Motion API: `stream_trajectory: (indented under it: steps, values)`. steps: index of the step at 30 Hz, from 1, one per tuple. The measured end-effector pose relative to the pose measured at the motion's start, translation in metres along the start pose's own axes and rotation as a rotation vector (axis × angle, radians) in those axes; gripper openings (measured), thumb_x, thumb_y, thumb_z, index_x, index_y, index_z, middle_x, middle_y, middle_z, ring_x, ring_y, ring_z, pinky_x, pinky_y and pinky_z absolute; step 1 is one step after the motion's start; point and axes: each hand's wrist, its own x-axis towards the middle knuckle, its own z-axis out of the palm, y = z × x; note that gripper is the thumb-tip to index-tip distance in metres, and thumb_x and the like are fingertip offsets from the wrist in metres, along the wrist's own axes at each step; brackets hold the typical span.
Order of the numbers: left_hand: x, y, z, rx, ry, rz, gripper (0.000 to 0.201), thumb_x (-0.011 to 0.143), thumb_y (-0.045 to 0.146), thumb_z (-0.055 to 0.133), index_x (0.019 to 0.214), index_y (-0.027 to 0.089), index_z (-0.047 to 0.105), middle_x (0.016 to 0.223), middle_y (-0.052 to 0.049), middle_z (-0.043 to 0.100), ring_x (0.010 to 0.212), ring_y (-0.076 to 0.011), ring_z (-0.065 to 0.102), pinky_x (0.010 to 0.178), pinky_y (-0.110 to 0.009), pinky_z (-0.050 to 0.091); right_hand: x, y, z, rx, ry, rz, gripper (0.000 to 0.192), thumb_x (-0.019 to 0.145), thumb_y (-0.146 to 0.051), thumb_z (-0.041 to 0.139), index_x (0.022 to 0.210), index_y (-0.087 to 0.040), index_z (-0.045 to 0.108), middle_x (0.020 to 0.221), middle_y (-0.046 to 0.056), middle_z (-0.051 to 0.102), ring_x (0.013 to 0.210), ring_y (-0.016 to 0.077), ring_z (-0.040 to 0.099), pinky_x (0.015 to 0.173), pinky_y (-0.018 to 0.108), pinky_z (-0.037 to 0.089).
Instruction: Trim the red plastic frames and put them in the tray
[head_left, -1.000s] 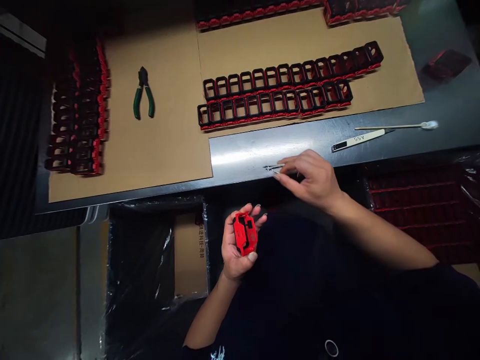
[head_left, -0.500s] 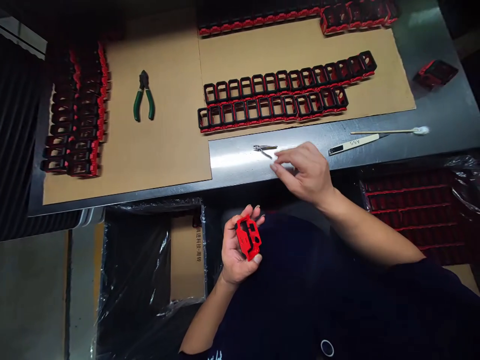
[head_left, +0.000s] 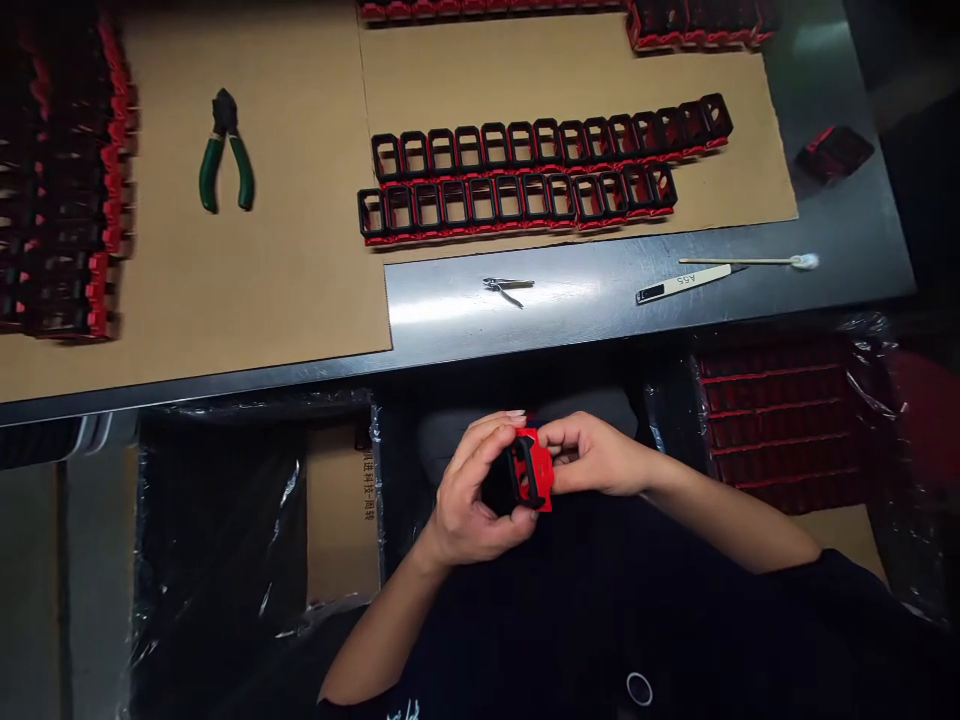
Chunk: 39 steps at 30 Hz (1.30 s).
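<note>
Low in front of my body, my left hand (head_left: 469,500) is closed around a red and black plastic frame (head_left: 541,470). Its fingers lie over the top edge and the thumb is under the lower edge, with the black rim turned partly toward me. My right hand (head_left: 592,455) is at the frame's right side. Its thumb and fingers are curled together against the red face, and whatever lies between the fingertips is hidden. Small metal nippers (head_left: 508,288) lie on the metal bench top (head_left: 450,320) beyond my hands.
Two rows of similar frames (head_left: 480,200) stand on cardboard (head_left: 300,280), with more stacked at left (head_left: 75,240). Green-handled cutters (head_left: 226,160), a cotton swab (head_left: 739,262) and a pale-handled tool marked A55 (head_left: 682,284) lie on the bench. Plastic-lined boxes (head_left: 225,520) stand below.
My right hand has come down from near the nippers to the frame. The left hand has turned the frame so its black rim shows. The view has shifted to the right.
</note>
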Motion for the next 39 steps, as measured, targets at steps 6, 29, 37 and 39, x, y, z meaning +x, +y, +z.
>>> stream_trajectory:
  steps: [6,29,37,39]
  values:
    - [0.000,-0.003,0.000,-0.102,-0.079,-0.013,0.073,0.085,0.037,0.071,0.150,0.019,0.043,0.132,-0.019,0.062,0.125,-0.0324,0.060,0.103,-0.056,0.053,0.008,0.002,0.000,0.066,-0.125,0.183,0.023,0.064,-0.028,0.085,0.071,-0.012,0.070,0.062,0.000,0.067,0.054,0.0096,0.057,0.054,0.020,0.044]
    - [0.001,-0.007,-0.002,-0.238,-0.252,-0.044,0.080,0.078,0.031,0.077,0.151,0.024,0.044,0.139,-0.017,0.062,0.129,-0.0331,0.061,0.106,-0.054,0.053,0.010,0.009,0.004,0.031,-0.106,0.113,0.036,0.058,-0.030,0.092,0.063,-0.013,0.061,0.056,-0.007,0.056,0.051,0.0073,0.050,0.050,0.019,0.042]
    - [0.002,-0.007,-0.002,-0.237,-0.254,-0.046,0.079,0.078,0.030,0.076,0.151,0.024,0.044,0.140,-0.017,0.062,0.129,-0.0327,0.062,0.107,-0.052,0.053,0.010,0.011,0.002,0.095,-0.119,0.164,0.036,0.052,-0.027,0.095,0.067,-0.012,0.066,0.061,-0.004,0.063,0.053,0.0086,0.056,0.051,0.020,0.048]
    - [0.001,-0.007,-0.002,-0.239,-0.250,-0.048,0.078,0.079,0.032,0.075,0.151,0.024,0.044,0.140,-0.017,0.062,0.129,-0.0325,0.061,0.107,-0.052,0.053,0.010,0.012,0.002,0.121,-0.124,0.164,0.034,0.051,-0.026,0.095,0.067,-0.012,0.068,0.060,-0.004,0.064,0.050,0.0083,0.055,0.049,0.019,0.048]
